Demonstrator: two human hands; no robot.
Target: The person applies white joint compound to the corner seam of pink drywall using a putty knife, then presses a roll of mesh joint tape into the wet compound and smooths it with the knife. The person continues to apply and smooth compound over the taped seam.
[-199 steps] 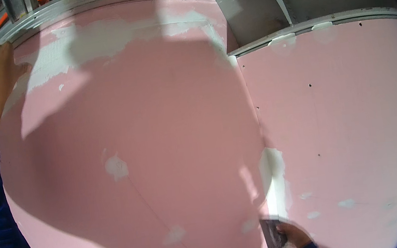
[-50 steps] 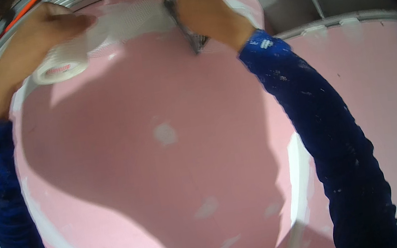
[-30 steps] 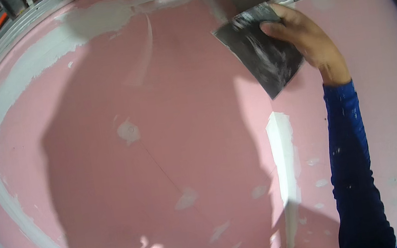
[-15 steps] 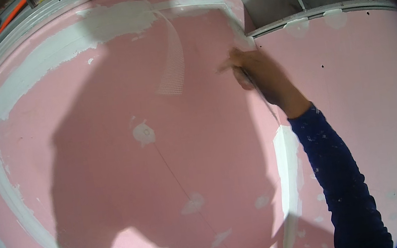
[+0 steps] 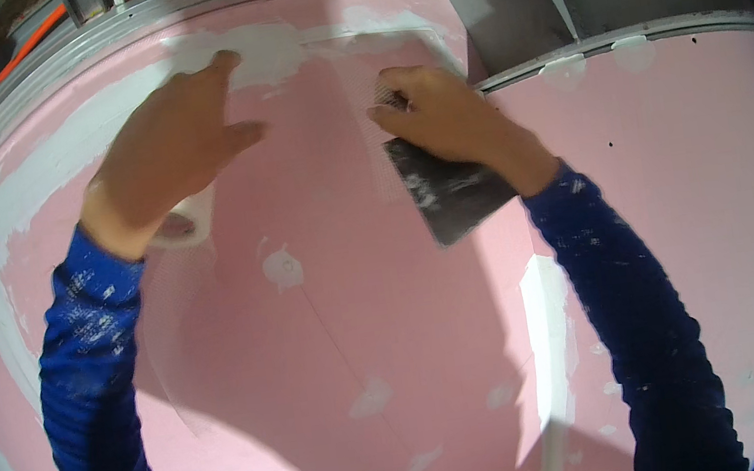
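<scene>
My left hand (image 5: 164, 140) is raised before the pink wallboard (image 5: 333, 194), its thumb and forefinger stretched apart. A pale roll of mesh tape (image 5: 196, 223) shows under its palm, partly covered; the fingers around it are hidden. Faint mesh trails down from the roll. My right hand (image 5: 457, 120) is closed around a taping knife (image 5: 448, 193), whose dark, smeared blade points down. A thin strip of mesh tape (image 5: 373, 131) hangs beside that hand, and a bit of mesh shows between its thumb and forefinger.
White compound bands (image 5: 55, 173) run along the board's top and left edges. A white-filled joint (image 5: 548, 337) stands at the right corner. Grey metal framing (image 5: 518, 2) and an orange pipe (image 5: 36, 33) lie above. Several compound patches (image 5: 282, 269) dot the board.
My left hand has risen from the lower edge to the upper left, with the tape roll. My right hand has turned, so the knife blade now shows broadly. The hanging mesh strip has shifted right.
</scene>
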